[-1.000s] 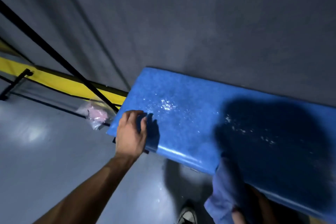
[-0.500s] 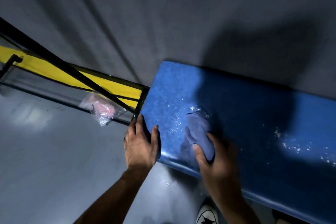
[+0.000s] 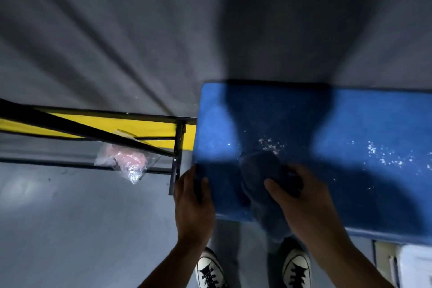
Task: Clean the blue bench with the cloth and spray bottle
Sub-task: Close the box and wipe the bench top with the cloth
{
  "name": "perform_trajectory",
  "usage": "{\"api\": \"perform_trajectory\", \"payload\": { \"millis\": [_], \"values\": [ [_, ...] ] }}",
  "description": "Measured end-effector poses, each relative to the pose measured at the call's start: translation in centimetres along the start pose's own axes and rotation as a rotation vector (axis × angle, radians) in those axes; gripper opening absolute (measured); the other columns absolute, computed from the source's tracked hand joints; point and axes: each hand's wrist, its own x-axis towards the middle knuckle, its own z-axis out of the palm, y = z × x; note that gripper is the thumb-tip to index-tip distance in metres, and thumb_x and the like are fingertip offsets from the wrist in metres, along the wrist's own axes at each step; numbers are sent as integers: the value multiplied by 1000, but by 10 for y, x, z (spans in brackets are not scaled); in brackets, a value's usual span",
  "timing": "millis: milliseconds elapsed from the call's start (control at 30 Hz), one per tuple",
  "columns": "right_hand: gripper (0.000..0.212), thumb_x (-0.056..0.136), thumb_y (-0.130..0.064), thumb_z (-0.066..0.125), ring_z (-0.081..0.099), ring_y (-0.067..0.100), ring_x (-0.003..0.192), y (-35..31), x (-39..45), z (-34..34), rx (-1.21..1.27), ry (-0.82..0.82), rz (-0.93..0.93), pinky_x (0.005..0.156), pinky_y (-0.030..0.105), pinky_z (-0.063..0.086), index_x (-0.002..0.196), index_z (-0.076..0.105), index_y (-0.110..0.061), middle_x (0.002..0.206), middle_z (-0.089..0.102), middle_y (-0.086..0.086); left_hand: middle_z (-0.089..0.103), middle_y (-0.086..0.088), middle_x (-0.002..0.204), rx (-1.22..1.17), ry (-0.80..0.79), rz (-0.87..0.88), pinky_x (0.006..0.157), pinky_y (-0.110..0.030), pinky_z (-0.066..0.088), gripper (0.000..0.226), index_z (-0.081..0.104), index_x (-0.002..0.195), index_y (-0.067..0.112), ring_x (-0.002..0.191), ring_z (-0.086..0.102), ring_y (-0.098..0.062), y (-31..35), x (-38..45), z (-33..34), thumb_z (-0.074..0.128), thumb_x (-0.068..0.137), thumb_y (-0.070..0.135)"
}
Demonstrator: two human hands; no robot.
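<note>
Cloth (image 3: 261, 170), dark and bunched, lies on the near left part of the blue bench (image 3: 350, 124), one end hanging over the front edge. I see my right hand (image 3: 301, 203) gripping it, thumb and fingers curled round the wad. My left hand (image 3: 194, 203) rests on the bench's left corner, fingers together. White droplets (image 3: 271, 144) speckle the seat beyond. A plastic bag (image 3: 126, 161) lies left, under a black frame (image 3: 176, 154).
</note>
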Motion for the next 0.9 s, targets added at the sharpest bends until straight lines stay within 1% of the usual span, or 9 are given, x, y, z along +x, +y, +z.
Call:
{"api": "perform_trajectory", "payload": {
  "millis": [133, 233, 300, 367, 433, 500, 600, 700, 900],
  "values": [
    [27, 80, -20, 81, 69, -3, 83, -26, -15, 23, 57, -112, -55, 74, 16, 55, 101, 69, -32, 87, 75, -15, 67, 4, 111, -215, -29, -99, 84, -34, 49, 38, 65, 122, 25, 106, 65, -15, 2, 9, -15, 47, 97, 48],
    [40, 81, -25, 79, 66, 12, 103, -11, 1, 46, -118, -1, -70, 92, 35, 54, 117, 62, -31, 110, 70, -9, 70, 12, 87, -328, -17, -199, 72, -23, 49, 18, 69, 104, 35, 81, 67, 3, 3, 10, -19, 54, 99, 42],
    [52, 83, -25, 76, 57, 19, 117, -1, 8, 58, -240, 74, -99, 100, 39, 50, 130, 54, -30, 129, 57, -3, 62, 21, 94, -287, 3, -208, 74, -18, 45, 30, 59, 95, 54, 89, 62, 7, 7, 9, -18, 47, 104, 28],
    [57, 86, -26, 74, 50, 22, 125, 6, 6, 64, -348, 162, -164, 103, 41, 47, 136, 49, -30, 139, 45, 0, 59, 25, 101, -291, 15, -203, 83, -26, 48, 38, 56, 93, 59, 99, 60, 0, 7, 9, -19, 45, 104, 25],
    [45, 91, -30, 66, 47, 25, 128, 11, -1, 70, -556, 266, -382, 104, 46, 44, 134, 52, -27, 143, 44, 3, 62, 24, 102, -287, 6, -189, 86, -32, 51, 46, 57, 90, 67, 102, 62, -6, 4, 10, -20, 46, 104, 24],
    [37, 95, -36, 55, 45, 25, 132, 23, -10, 81, -683, 212, -593, 107, 46, 39, 130, 58, -25, 146, 46, 3, 64, 21, 102, -309, 11, -179, 83, -31, 52, 53, 58, 86, 71, 101, 63, -5, 3, 12, -20, 46, 104, 23],
    [49, 96, -44, 46, 35, 29, 148, 49, -19, 101, -864, -21, -731, 116, 57, 25, 142, 50, -29, 160, 38, 4, 64, 17, 97, -330, 21, -173, 72, -20, 47, 41, 64, 88, 53, 91, 63, 2, 1, 20, -20, 46, 105, 20],
    [58, 94, -49, 45, 24, 34, 153, 61, -16, 113, -1029, -87, -706, 114, 68, 24, 150, 43, -35, 166, 27, 6, 71, 5, 86, -328, 10, -143, 66, -24, 47, 32, 69, 88, 28, 80, 66, -6, -2, 34, -19, 43, 106, 21],
    [73, 84, -49, 51, 19, 36, 154, 58, -9, 122, -1089, -64, -685, 112, 72, 26, 154, 36, -36, 168, 23, 2, 71, 10, 87, -428, 41, -252, 75, -33, 55, 34, 66, 82, 40, 87, 68, -9, 4, 41, -12, 42, 106, 32]
  ]
}}
